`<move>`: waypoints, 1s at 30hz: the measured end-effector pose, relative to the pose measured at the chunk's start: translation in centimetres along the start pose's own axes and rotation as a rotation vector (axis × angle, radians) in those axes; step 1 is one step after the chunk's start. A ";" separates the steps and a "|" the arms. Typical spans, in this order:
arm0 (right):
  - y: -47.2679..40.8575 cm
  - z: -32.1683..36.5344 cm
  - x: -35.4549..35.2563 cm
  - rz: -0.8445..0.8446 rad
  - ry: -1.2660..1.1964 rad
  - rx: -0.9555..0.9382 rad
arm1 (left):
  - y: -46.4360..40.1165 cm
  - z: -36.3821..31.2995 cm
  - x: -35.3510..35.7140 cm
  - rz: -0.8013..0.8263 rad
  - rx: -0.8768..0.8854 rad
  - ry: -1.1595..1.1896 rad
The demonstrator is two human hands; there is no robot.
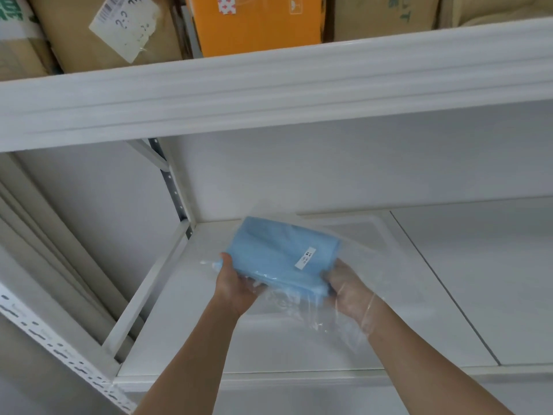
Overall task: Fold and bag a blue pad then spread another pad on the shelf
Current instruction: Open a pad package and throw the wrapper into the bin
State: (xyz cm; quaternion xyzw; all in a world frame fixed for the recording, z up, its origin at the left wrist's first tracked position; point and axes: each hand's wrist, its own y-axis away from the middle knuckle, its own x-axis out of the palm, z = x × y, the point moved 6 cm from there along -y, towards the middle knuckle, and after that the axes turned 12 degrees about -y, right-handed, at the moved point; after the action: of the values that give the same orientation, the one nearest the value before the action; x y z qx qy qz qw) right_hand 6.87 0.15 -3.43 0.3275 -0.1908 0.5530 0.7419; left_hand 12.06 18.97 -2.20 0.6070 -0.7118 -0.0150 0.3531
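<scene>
Blue pad (278, 253): folded, inside clear plastic bag (353, 235), centre frame.
Left hand (236, 284): pinching pad's near-left corner.
Right hand (348, 287): inside bag mouth, gripping pad's edge.
Tip: seat the pad fully, then withdraw right hand.

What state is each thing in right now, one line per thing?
Blue pad: folded, inside the clear plastic bag.
Clear plastic bag: open-ended, held above the shelf.
Left hand: grips the pad's left end.
Right hand: inside the bag, gripping the pad.

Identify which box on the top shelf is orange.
The orange box, standing in the middle of the upper shelf. The boxes on both sides of it are brown cardboard, one bearing a white label.
</scene>
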 end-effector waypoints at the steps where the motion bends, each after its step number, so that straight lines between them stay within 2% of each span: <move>1: 0.3 0.6 -0.3 0.009 0.007 0.002 | -0.1 0.2 0.5 -0.013 0.011 0.001; 6: 0.8 4.5 -3.8 0.020 0.085 0.009 | 0.1 1.6 3.8 -0.101 0.051 0.096; 13: 2.4 11.2 -14.5 -0.158 0.126 0.067 | -0.3 4.3 8.5 -0.200 0.171 0.126; 16: 2.9 13.1 -18.5 -0.191 0.124 0.086 | -0.2 7.8 11.4 -0.176 0.090 0.112; 20: 3.7 15.3 -21.7 -0.243 0.097 0.082 | 0.3 13.8 14.9 -0.179 -0.071 -0.097; 26: 5.7 18.3 -26.7 -0.499 0.037 0.017 | 0.7 12.5 15.6 -0.328 0.145 0.035; 30: 6.5 19.3 -29.1 -0.680 -0.066 -0.097 | 1.3 11.2 14.9 -0.446 0.259 0.116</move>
State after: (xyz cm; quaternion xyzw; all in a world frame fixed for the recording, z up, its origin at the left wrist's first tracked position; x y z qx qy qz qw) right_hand -6.97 -32.41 -6.69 0.3545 -0.1206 0.2534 0.8919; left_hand 4.93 1.74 -2.84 0.7888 -0.5350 0.0333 0.3007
